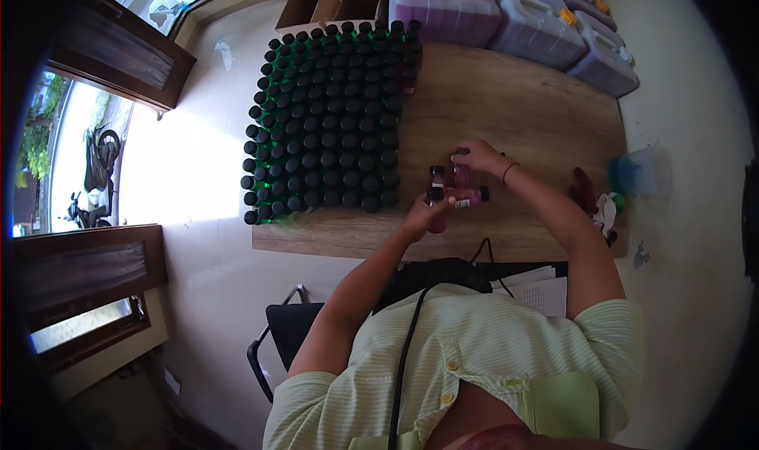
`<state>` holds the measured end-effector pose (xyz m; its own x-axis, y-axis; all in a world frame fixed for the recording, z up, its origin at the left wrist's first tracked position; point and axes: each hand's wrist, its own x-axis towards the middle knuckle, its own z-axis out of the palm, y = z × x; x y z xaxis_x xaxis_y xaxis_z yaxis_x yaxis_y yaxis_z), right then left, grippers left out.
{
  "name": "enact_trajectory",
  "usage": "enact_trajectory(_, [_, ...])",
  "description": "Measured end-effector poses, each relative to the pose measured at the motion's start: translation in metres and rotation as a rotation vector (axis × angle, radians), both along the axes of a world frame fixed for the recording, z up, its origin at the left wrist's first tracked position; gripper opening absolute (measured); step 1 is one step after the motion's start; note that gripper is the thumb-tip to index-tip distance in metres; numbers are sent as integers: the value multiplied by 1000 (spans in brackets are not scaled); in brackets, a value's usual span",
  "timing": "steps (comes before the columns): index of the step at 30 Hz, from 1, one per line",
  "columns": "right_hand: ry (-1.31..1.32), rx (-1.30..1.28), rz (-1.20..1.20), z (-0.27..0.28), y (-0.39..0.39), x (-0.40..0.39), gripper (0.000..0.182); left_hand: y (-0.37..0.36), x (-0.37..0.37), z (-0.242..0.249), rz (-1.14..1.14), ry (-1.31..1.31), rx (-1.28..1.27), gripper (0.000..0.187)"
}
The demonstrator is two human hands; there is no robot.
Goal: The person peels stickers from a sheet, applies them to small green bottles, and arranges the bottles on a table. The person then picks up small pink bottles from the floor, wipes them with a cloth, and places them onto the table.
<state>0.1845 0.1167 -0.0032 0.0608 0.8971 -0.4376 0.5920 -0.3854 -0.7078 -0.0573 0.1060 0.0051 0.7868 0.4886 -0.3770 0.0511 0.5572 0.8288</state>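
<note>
My left hand (422,215) is closed around small black-capped bottles of pink liquid, one roughly upright (436,222) and one lying sideways (468,197) with its cap to the right. Just beyond them my right hand (477,156) grips the top of another pink bottle (461,173). A further pink bottle (437,178) stands between the two hands, close to both. Left of my hands, a dense block of green bottles with black caps (330,126) covers that side of the wooden table (506,102).
Several large jugs with yellow caps (447,11) line the far edge, beside open cardboard boxes (360,0). At the right are a clear container (650,172), a dark red object (583,191) and white crumpled material (606,211). Papers (541,292) lie near my body.
</note>
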Motion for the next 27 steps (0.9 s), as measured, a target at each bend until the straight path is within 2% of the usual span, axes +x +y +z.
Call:
enact_trajectory(2, [204, 53, -196, 13, 8, 10, 31, -1, 0, -15, -20, -20, -7, 51])
enact_trajectory(5, [252, 59, -263, 31, 25, 23, 28, -4, -4, 1, 8, -2, -11, 51])
enact_trajectory(11, [129, 149, -280, 35, 69, 18, 26, -8, -13, -8, 3, 29, -92, 46])
enact_trajectory(17, [146, 238, -215, 41, 123, -8, 21, -10, -18, 5, 47, -11, -149, 49])
enact_trajectory(23, [231, 237, -335, 35, 159, -24, 23, -9, -23, 11, 75, -43, -218, 50])
enact_trajectory(26, [383, 248, -487, 59, 147, -33, 25, -8, -23, 13, 113, -106, -278, 53])
enact_trajectory(27, [313, 259, -441, 68, 141, -33, 25, -7, -22, 15, 121, -122, -308, 51])
